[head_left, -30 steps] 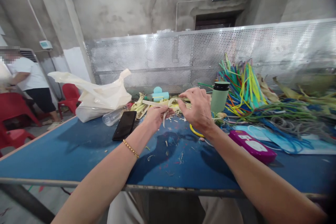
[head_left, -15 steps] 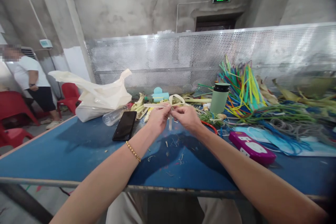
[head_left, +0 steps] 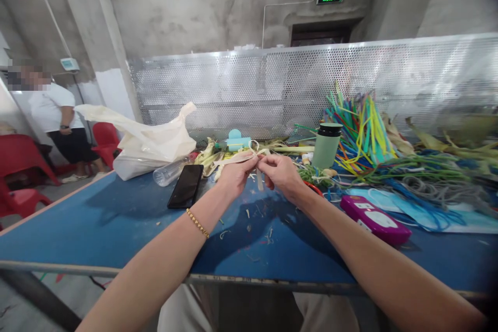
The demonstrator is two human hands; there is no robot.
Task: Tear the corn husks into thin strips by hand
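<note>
Both of my hands meet above the middle of the blue table (head_left: 128, 238). Between them is a pale, flat strip (head_left: 260, 180), with a loop standing above the fingers and one end hanging below. My left hand (head_left: 236, 172) pinches the strip between thumb and fingers; a gold bead bracelet (head_left: 197, 223) is on that wrist. My right hand (head_left: 283, 172) also pinches it, fingertips touching those of the left. The exact fold of the strip is hidden by the fingers. Small pale scraps (head_left: 268, 236) lie on the table underneath.
Left of my hands are a black phone (head_left: 185, 187), a clear bottle (head_left: 165, 174) and a cream plastic bag (head_left: 155, 140). To the right stand a green tumbler (head_left: 327, 148), a bundle of coloured strips (head_left: 365, 129), cords (head_left: 439, 192) and a purple device (head_left: 375, 219). A person (head_left: 58, 109) stands far left.
The strip's loop has become smaller and its left end is lower. My right hand has shifted slightly right with its fingers more curled. The person at far left has moved a little right.
</note>
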